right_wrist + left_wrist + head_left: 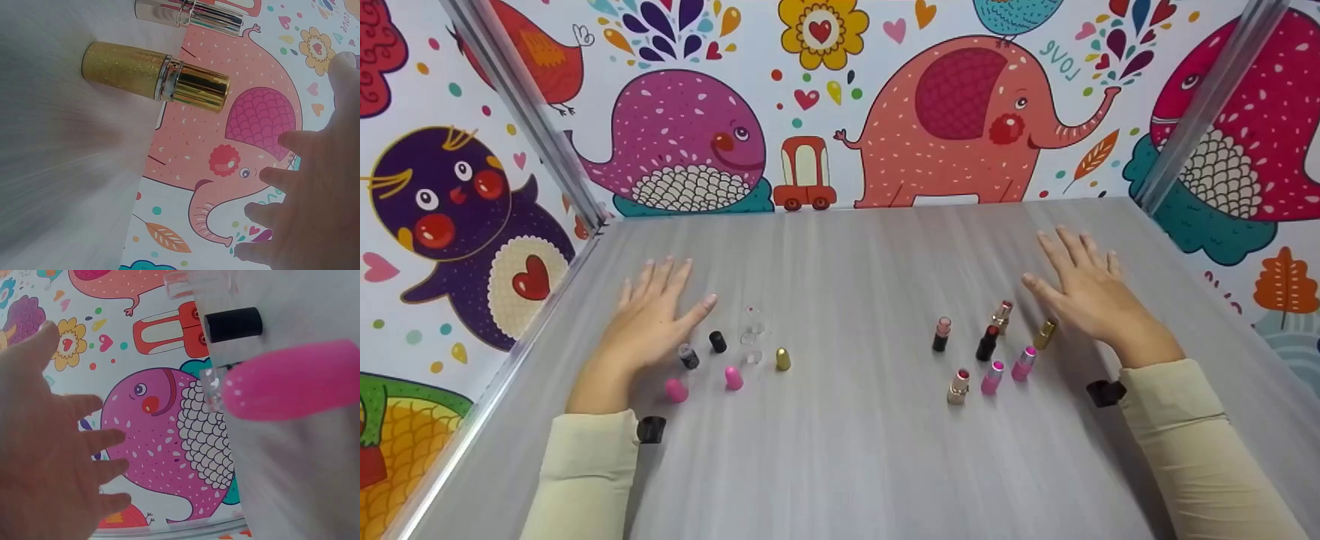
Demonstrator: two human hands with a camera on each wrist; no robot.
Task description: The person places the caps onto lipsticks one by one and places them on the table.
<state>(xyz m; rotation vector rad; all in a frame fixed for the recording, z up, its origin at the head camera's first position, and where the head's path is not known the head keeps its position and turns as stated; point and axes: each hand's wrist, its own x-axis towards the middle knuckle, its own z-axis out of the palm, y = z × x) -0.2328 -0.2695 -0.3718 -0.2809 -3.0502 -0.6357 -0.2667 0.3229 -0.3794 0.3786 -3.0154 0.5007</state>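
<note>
With fingers spread, my left hand (649, 322) is held beside a group of lipstick caps and holds nothing. Nearest to it are a black-and-clear cap (688, 357), a black cap (718, 342) and a pink cap (676, 390). A second pink cap (733, 378), a gold cap (783, 359) and several clear caps (751, 337) stand further right. My right hand (1087, 296), also spread and holding nothing, is beside several uncapped lipsticks. The gold lipstick (1045, 334) is closest; pink lipsticks (1024, 364), a black one (987, 343) and a rose-gold one (958, 387) stand nearby.
Both groups stand on a grey wood-grain table (855, 450), caps at left, lipsticks at right. Behind rises a cartoon-printed wall (810, 97). Metal posts (536, 112) mark the back corners, and a metal edge strip (510, 420) runs down the left side.
</note>
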